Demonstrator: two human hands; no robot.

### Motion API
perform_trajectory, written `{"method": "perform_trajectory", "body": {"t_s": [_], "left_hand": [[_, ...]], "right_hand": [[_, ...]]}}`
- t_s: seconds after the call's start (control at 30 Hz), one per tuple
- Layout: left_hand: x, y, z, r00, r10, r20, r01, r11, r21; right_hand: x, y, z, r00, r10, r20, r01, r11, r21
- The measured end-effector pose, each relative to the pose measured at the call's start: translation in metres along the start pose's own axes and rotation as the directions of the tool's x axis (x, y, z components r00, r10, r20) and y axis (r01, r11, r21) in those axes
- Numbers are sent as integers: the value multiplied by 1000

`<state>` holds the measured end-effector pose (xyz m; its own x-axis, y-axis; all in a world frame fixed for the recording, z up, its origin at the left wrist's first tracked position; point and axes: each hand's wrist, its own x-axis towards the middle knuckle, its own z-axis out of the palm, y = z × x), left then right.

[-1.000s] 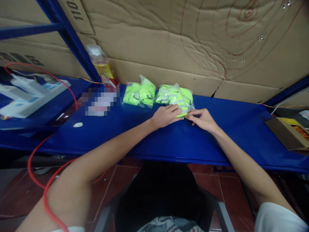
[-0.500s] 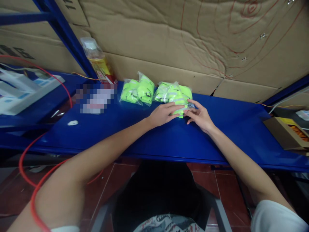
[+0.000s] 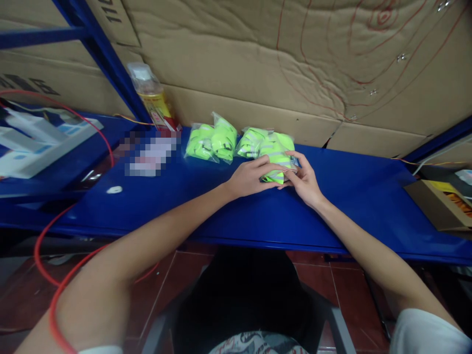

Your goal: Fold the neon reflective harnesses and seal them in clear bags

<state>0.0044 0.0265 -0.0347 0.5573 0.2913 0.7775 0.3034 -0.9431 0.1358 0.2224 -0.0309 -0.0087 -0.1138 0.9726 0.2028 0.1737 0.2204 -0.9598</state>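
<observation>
My left hand (image 3: 246, 178) is closed on the left side of a small bagged bundle (image 3: 273, 176), neon-green fabric with silver reflective stripes in clear plastic. My right hand (image 3: 307, 183) grips the same bundle from the right, thumb across the front edge and index finger reaching over the back. Part of the bundle is hidden by my fingers. Right behind it lie similar neon-green bags (image 3: 252, 141), one partly overlapped by the held bundle. To the left, another two such bags (image 3: 223, 140) lean together against the cardboard.
A blue tabletop (image 3: 354, 196) runs beneath my hands, backed by a cardboard panel (image 3: 236, 59). At left are a yellow-labelled bottle (image 3: 157, 103), a small white piece (image 3: 114, 190) and a red hose (image 3: 46, 236). An open carton (image 3: 431, 204) stands at the right end.
The bundle has moved slightly toward me between my hands. My right fingers have closed further around its right side. The view has shifted a little.
</observation>
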Motion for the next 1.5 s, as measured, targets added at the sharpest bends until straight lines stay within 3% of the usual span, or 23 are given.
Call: {"method": "perform_trajectory", "body": {"t_s": [0.13,0.33,0.5,0.67,0.8,0.93,1.07,1.17,1.33,1.43,1.5], "left_hand": [[-5,-4,3,999,33,1,-33,995,97],[-3,0,-2,992,73,107,-101,953,287],[-2,5,-1,1000,-2,10,-1,957,291],[0,1,-3,991,136,-9,-119,894,432],[3,0,-9,990,142,10,-127,848,515],[4,-2,-10,981,194,-10,-162,845,510],[2,-4,-5,970,242,19,-230,891,391],[4,0,-4,984,168,54,-177,945,275],[9,7,-15,995,-94,11,91,980,178],[7,4,-16,988,-151,32,143,972,186],[4,2,-13,995,-101,11,98,983,157]], "right_hand": [[-1,3,1,996,-85,9,86,994,-72],[-3,12,-1,992,-111,-60,104,988,-111],[-9,9,-2,978,-204,-32,183,927,-329],[-14,2,-1,964,-263,34,248,847,-470],[-15,-1,-1,953,-290,88,287,775,-563],[-15,-5,-2,954,-274,123,293,761,-578],[-10,-1,-6,952,-293,88,284,737,-613],[-2,11,-11,946,-319,62,301,791,-533],[10,28,-16,935,-325,-140,281,923,-264],[9,27,-17,907,-370,-202,310,910,-275],[6,21,-18,870,-440,-223,348,868,-355]]}}
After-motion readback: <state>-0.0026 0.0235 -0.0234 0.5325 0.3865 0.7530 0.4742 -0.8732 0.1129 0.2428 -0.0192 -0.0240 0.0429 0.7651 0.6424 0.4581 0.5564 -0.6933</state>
